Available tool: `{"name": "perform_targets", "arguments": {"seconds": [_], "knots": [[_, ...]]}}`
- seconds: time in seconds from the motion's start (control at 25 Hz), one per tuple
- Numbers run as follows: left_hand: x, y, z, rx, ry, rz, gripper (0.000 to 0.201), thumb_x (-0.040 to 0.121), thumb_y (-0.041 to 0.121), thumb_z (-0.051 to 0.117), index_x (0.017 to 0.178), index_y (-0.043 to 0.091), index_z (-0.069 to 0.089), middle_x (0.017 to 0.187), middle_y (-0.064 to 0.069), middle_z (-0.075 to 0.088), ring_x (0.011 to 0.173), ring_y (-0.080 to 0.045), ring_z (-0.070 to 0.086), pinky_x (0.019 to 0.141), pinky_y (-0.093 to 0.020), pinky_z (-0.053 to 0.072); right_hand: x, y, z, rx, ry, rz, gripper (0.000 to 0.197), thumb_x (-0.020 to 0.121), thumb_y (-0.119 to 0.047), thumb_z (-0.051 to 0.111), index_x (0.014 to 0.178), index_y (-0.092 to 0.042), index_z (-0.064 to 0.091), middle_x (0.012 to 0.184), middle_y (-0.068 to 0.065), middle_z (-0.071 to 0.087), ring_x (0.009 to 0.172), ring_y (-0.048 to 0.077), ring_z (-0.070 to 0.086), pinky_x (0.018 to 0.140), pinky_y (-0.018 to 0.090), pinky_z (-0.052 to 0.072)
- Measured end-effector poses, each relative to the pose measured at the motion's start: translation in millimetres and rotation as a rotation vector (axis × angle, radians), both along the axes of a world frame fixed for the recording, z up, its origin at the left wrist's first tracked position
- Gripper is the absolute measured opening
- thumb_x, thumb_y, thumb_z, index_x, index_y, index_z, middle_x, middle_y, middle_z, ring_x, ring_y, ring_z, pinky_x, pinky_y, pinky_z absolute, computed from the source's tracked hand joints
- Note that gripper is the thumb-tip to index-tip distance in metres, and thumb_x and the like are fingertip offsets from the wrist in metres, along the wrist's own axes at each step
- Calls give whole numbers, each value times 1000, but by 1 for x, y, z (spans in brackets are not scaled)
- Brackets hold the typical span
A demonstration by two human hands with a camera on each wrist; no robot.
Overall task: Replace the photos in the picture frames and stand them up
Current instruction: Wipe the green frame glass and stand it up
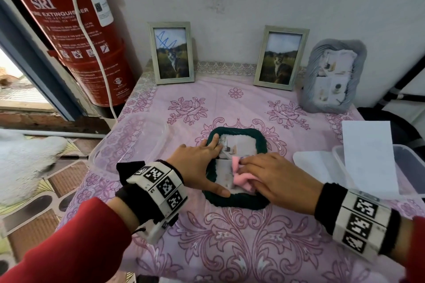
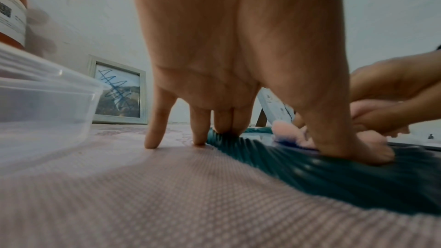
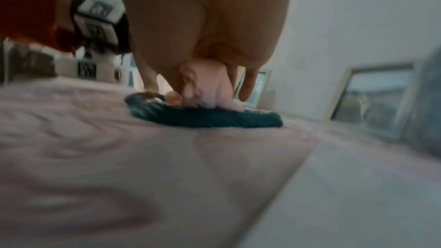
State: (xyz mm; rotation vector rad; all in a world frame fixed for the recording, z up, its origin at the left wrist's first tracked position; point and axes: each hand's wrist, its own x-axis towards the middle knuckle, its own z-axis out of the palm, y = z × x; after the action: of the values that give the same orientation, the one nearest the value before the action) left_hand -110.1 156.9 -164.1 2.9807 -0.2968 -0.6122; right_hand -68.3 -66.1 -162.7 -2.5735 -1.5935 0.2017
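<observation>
A dark green ribbed frame (image 1: 239, 202) lies flat, face up, in the middle of the table, with a pale interior photo (image 1: 239, 148) under its glass. My left hand (image 1: 200, 163) presses straight fingers and thumb on the frame's left rim (image 2: 322, 173). My right hand (image 1: 273, 177) holds a bunched pink cloth (image 1: 242, 179) against the glass; the cloth (image 3: 210, 90) shows under the fingers in the right wrist view. Three frames stand at the back: a grey-green frame with a scribbled cat photo (image 1: 172, 53), a second cat frame (image 1: 279, 57), and a grey ribbed frame (image 1: 333, 76).
A clear plastic tub (image 1: 128, 145) sits left of my hands. At the right, another clear container (image 1: 409, 163) holds a white sheet (image 1: 368, 156), with its lid (image 1: 312, 165) beside it. A red fire extinguisher (image 1: 69, 30) stands at the back left. The pink floral cloth (image 1: 230, 248) covers the table.
</observation>
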Motion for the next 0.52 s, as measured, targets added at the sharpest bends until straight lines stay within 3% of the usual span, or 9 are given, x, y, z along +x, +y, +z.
{"name": "perform_targets", "arguments": {"seconds": [0.12,0.24,0.4,0.52], "knots": [[2,-1,0,7,10,2,120,62,82,54,150,23,-2,156,5,-18,146,-17,9,111,-46,29,27,17,6,-38,-44,-79,25,97,-28,37,115,-24,54,117,-5,51,105,12,46,95,26,32],[3,-4,2,15,18,5,120,61,82,55,150,23,0,157,3,-16,145,-18,13,110,-47,31,36,36,8,-8,31,-141,25,92,-23,46,112,-15,59,114,1,52,103,17,47,92,28,35],[3,-3,3,16,14,7,121,60,82,56,150,23,1,157,4,-15,144,-17,19,109,-44,34,4,29,2,80,99,-10,27,92,-21,46,112,-15,62,119,1,54,106,17,47,92,24,33],[2,-3,3,18,26,4,122,60,82,55,150,23,-1,156,5,-17,145,-17,15,111,-44,32,-14,3,3,52,102,75,39,92,-33,32,115,-19,62,120,-3,58,108,13,51,96,25,35]]}}
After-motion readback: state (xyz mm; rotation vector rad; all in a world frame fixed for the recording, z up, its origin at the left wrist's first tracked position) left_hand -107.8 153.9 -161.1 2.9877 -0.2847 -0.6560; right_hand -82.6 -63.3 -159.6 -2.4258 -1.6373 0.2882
